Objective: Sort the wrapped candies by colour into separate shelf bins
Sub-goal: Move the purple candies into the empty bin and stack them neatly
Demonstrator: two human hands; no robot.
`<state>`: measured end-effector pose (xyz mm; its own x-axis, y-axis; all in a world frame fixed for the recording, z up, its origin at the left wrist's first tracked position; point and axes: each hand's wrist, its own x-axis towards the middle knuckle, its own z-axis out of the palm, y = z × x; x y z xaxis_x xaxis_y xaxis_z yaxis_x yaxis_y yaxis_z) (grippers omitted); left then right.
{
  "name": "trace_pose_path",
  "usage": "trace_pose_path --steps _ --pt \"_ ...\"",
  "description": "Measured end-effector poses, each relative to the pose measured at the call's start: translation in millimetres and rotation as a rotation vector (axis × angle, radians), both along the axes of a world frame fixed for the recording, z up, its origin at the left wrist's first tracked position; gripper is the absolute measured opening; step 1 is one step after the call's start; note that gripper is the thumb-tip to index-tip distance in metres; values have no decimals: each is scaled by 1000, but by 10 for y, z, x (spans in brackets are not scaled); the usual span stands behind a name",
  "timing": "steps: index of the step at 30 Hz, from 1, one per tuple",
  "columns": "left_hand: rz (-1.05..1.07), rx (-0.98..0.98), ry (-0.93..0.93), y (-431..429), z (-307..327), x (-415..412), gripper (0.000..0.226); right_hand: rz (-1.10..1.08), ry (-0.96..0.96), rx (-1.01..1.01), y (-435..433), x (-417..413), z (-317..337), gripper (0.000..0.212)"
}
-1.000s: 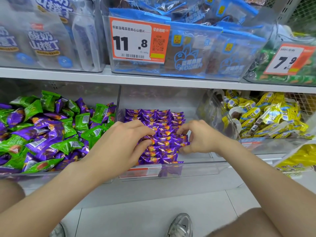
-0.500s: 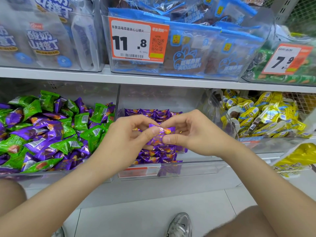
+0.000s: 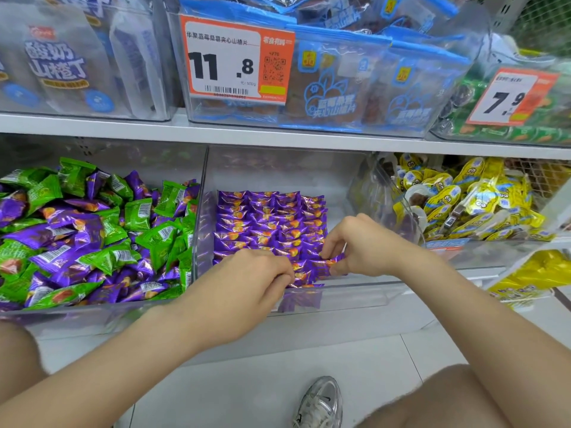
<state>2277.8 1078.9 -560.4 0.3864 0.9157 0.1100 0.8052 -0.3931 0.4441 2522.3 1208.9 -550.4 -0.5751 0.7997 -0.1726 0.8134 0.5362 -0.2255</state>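
We've got the jumbled bin (image 3: 92,318) lower left, candies (image 3: 265,223) rowed in the middle bin (image 3: 355,293), snack bags (image 3: 333,88) shelved up top.

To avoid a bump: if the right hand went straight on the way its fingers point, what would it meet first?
The right hand points left; past the purple candy it pinches, it would likely meet the left hand, though depth is unclear.

Orange price tag (image 3: 236,58): "11.8"; second tag (image 3: 511,97): "7.9".
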Motion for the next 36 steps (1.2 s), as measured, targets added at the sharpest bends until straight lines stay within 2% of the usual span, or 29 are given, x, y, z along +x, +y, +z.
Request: trace_pose_path --steps 3,9,16,28,33,36 --pt "-1 -14 31 -1 6 -2 29 30 34 29 7 -36 4 24" --pt "-8 -59 100 -4 -19 -11 50 19 30 39 40 -19 -20 25" --pt "-4 -60 74 9 -54 -20 37 2 70 -14 11 26 66 25" --pt "-48 -36 122 21 -68 -31 47 0 -4 16 33 -71 -44 33" --pt "-58 50 115 3 -28 -34 31 -45 5 86 -40 -76 74 37" --pt "-31 175 15 -38 115 -95 19 -32 146 142 -205 -258 264 12"
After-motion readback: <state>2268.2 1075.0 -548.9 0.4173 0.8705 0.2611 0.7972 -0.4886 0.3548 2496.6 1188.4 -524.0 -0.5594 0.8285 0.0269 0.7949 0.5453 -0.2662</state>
